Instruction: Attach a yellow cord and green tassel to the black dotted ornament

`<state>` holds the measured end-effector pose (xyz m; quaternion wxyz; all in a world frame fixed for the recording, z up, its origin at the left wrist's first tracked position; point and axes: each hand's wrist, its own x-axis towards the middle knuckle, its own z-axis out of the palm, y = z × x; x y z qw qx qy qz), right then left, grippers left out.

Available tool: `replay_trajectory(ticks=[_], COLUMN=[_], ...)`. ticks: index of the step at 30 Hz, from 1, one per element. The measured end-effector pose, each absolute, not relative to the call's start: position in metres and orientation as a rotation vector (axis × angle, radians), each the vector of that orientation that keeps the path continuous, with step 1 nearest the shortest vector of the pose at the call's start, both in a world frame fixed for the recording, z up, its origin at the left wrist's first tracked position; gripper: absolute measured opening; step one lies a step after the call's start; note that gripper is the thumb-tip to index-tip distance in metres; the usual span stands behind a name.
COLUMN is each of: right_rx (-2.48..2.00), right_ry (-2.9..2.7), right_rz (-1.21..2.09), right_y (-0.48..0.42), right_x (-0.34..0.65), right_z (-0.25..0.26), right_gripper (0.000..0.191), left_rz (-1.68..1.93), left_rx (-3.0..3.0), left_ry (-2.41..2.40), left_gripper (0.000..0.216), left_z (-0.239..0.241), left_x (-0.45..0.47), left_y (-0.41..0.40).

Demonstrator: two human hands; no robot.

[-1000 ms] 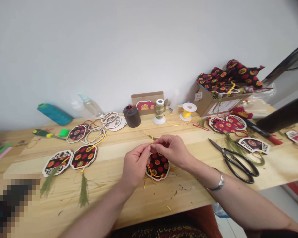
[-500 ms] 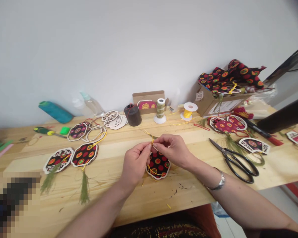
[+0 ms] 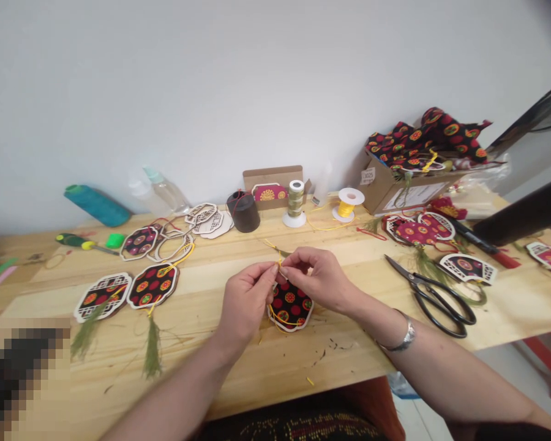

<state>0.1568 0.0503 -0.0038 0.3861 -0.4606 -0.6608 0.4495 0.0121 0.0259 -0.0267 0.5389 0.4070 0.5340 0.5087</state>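
My left hand (image 3: pixel 250 294) and my right hand (image 3: pixel 316 278) meet fingertip to fingertip over the middle of the table. Both are closed in a pinch on a thin yellow cord (image 3: pixel 280 262), whose upper end sticks out past the fingers. Just below them lies a scalloped ornament (image 3: pixel 294 305) with black floral fabric and a pale wooden rim; its upper part is hidden by my hands. More yellow cord loops across its lower face. The exact shape of the cord between my fingertips is too small to make out.
Black scissors (image 3: pixel 434 297) lie right of my right arm. On the left are two tasselled ornaments (image 3: pixel 153 286) and a screwdriver (image 3: pixel 85 243). Along the wall stand a yellow cord spool (image 3: pixel 346 211), an olive thread spool (image 3: pixel 296 205), a black thread cone (image 3: pixel 243 213) and a fabric-filled cardboard box (image 3: pixel 395 190).
My hands stay pinched together on the yellow cord with only slight finger movement. The whole view has shifted a little, so things appear slightly further left.
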Motion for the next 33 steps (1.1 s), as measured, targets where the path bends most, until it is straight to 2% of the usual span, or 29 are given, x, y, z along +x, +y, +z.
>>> replay_trajectory(ticks=[8, 25, 30, 33], right_rx=[-1.163, -1.172, -1.164, -1.168], right_ry=[-1.733, -1.738, -1.684, -1.541], right_rz=[1.007, 0.956, 1.016, 1.164], right_y=[0.048, 0.049, 0.052, 0.058], right_x=[0.157, 0.158, 0.159, 0.163], right_z=[-0.006, -0.010, -0.010, -0.009], right_gripper=[0.010, 0.007, 0.009, 0.015], left_rz=[1.174, 1.155, 1.164, 1.146], left_rx=[0.984, 0.953, 0.966, 0.925], left_ry=[1.234, 1.142, 1.134, 1.114], left_gripper=[0.018, 0.015, 0.013, 0.013], left_z=[-0.030, -0.025, -0.023, -0.019], left_x=[0.009, 0.009, 0.010, 0.011], left_y=[0.026, 0.025, 0.024, 0.024])
